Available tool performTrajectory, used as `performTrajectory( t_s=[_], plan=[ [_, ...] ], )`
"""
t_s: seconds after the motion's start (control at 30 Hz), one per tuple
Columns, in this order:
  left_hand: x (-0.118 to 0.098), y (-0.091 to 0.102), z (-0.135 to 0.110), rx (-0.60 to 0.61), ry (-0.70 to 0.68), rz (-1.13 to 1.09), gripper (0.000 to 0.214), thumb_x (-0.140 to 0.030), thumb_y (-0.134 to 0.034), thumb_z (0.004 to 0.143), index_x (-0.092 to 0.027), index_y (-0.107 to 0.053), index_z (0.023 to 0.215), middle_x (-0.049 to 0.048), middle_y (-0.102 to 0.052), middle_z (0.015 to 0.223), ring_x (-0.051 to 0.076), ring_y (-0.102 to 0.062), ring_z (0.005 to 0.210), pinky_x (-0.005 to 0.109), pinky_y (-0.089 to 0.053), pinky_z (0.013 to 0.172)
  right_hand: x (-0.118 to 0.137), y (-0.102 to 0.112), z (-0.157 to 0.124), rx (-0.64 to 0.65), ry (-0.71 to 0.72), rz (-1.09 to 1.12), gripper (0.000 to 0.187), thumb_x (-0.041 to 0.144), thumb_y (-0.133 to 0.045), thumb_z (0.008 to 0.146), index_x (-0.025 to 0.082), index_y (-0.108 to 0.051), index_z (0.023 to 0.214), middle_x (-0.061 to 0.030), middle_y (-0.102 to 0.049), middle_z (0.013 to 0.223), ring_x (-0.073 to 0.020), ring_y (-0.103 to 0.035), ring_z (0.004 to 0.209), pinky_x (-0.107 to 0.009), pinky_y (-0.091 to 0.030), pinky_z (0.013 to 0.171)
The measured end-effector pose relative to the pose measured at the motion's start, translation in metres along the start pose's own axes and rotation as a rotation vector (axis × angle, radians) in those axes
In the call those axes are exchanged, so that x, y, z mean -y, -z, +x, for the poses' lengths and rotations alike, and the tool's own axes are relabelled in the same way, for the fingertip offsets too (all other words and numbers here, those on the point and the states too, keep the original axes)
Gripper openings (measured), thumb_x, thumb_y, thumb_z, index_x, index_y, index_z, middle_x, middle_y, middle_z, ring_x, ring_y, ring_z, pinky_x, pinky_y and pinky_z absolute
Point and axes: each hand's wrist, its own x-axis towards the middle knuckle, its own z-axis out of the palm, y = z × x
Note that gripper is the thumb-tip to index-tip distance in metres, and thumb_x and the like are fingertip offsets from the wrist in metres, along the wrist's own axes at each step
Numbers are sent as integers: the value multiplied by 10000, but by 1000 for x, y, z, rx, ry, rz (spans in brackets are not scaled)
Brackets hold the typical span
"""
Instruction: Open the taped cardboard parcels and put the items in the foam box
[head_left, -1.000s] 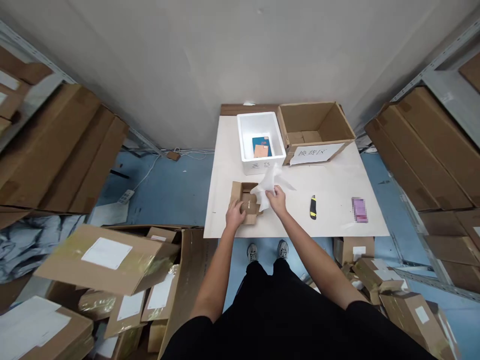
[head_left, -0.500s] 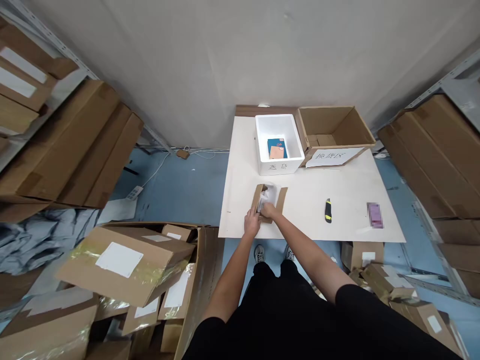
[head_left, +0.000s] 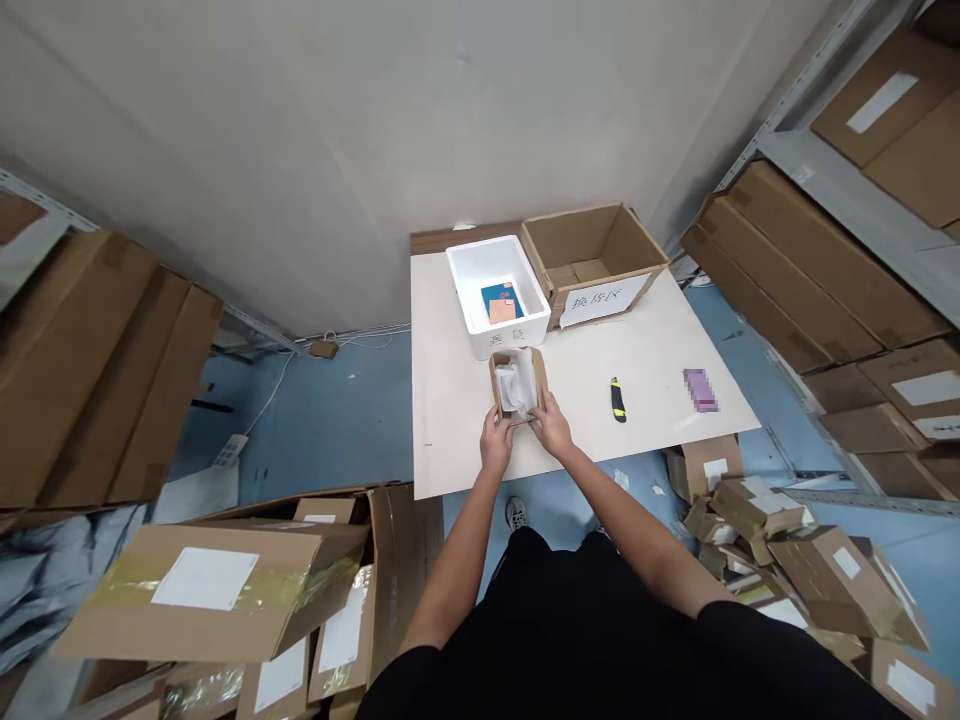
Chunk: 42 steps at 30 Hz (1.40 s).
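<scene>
A small open cardboard box (head_left: 498,385) with white wrapping paper (head_left: 517,385) inside sits on the white table (head_left: 450,400). My left hand (head_left: 496,445) grips the box's near left corner with curled fingers. My right hand (head_left: 551,428) holds its near right side, fingers closed on the edge. Both hands are at the table's front, just before the white foam bin (head_left: 471,290).
The foam bin holds a blue and an orange card. Behind it stands an open cardboard box (head_left: 630,262) with a paper label. A black and yellow utility knife (head_left: 616,398) and a purple item (head_left: 699,389) lie to the right. Cardboard parcels pile on the floor (head_left: 225,590) and shelves.
The white paper went from my raised right hand down into the small box. Both hands moved to the box's near edge, and the view swung.
</scene>
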Motion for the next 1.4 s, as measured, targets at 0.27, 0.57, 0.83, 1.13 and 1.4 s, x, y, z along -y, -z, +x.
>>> performTrajectory(
  t_s=[0.27, 0.57, 0.83, 1.13, 1.4],
  plan=[
    [-126, -47, 40, -9, -253, 60, 186, -316, -629, 1039, -255, -804, 1050, 102, -537, 1587, 288, -541, 1461, 466, -507, 1196, -61, 123, -17, -239, -25, 8, 224, 148, -667, 933, 218, -791, 1106, -75, -205, 1797, -356, -95, 1671, -671, -207, 1295],
    [-328, -256, 17, 337, -539, -48, 210, -359, -644, 1037, -261, -800, 1137, 116, -494, 1618, 312, -505, 1497, 523, -482, 1221, -258, 268, -158, -526, -391, 43, 256, 133, -687, 916, 216, -792, 1134, -69, -171, 1806, -333, -133, 1667, -601, -241, 1309],
    [-491, -446, -104, 734, -827, -15, 225, -291, -646, 1012, -266, -806, 1168, 71, -489, 1640, 293, -472, 1521, 482, -412, 1277, -392, 346, -370, -814, -802, 40, 281, 128, -671, 887, 210, -753, 1143, -92, -238, 1787, -345, -159, 1657, -579, -209, 1327],
    [-569, -512, -198, 999, -1074, 60, 571, -301, -724, 947, -284, -636, 1511, 76, -420, 1710, 356, -392, 1567, 517, -297, 1329, -433, 357, -505, -988, -1272, -2, 557, 146, -660, 836, 187, -652, 1391, -171, -322, 1736, -447, -132, 1637, -702, -159, 1277],
    [-560, -471, -145, 721, -1084, 94, 552, -266, -632, 989, -270, -580, 1539, 101, -471, 1669, 312, -461, 1516, 505, -398, 1273, -447, 373, -442, -1057, -915, -36, 528, 217, -632, 866, 180, -632, 1393, -177, -419, 1666, -382, -314, 1577, -604, -317, 1273]
  ],
)
